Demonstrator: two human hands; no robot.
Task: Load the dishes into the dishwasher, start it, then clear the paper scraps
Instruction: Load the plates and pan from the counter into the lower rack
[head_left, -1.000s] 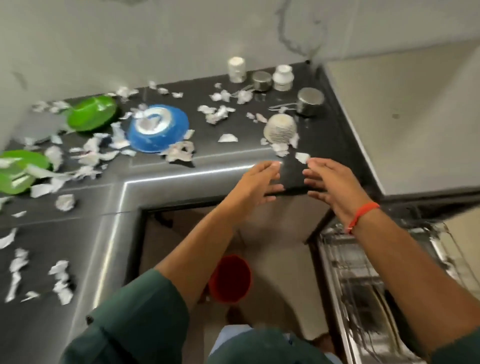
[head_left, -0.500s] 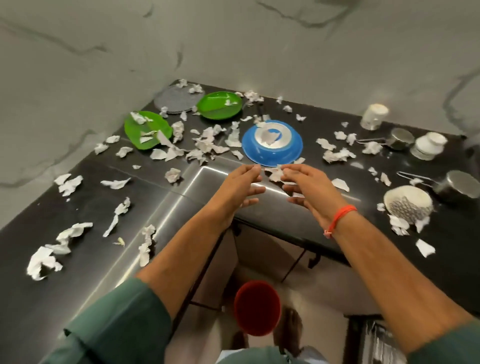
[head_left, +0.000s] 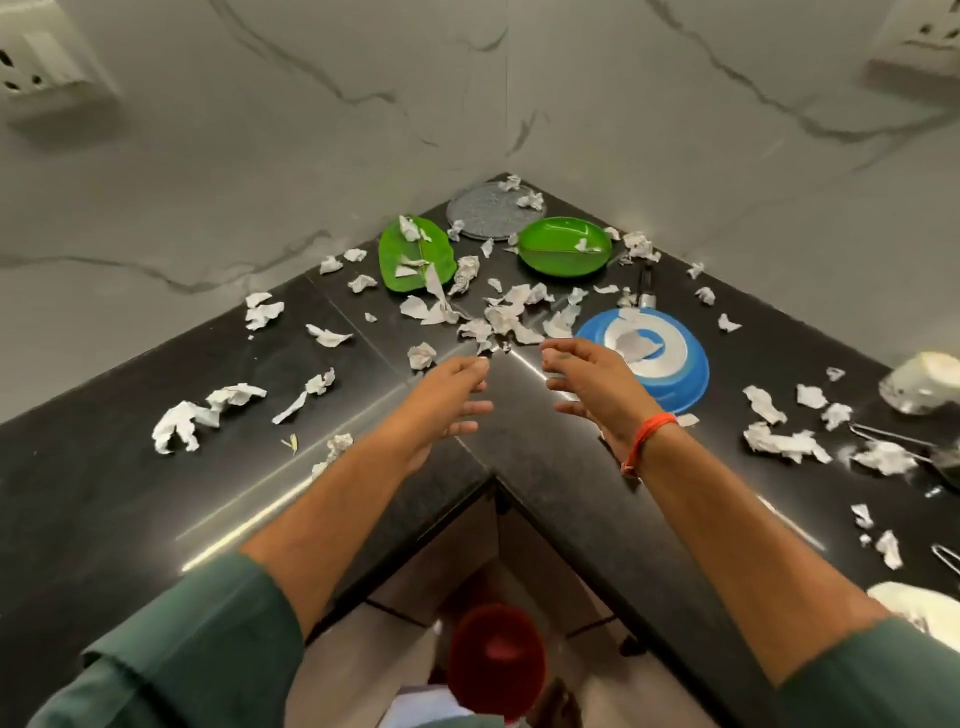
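Our hands, left (head_left: 451, 393) and right (head_left: 592, 384), apart, empty. Green plates (head_left: 563, 254), blue bowl (head_left: 670, 364) unloaded near table's (head_left: 104, 493) back corner; scraps (head_left: 498, 317) uncleared. Barely started, we reckon.

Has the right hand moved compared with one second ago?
Yes. The right hand went left along the counter, from beside the white perforated bowl to the blue bowl.

A dark polished stone corner bench (head_left: 130, 499) carries torn white paper scraps (head_left: 498, 317) all over. At the far corner lies a round grey mesh mat (head_left: 488, 215), with a green leaf-shaped plate (head_left: 410, 260) to its left and a green oval plate (head_left: 563, 253) to its right. Nearer, on the right, sits an upturned blue plastic bowl (head_left: 675, 374). Both hands, left (head_left: 441, 405) and right (head_left: 592, 384), hover just before the central scraps. A red round bin (head_left: 496, 660) stands on the floor below.
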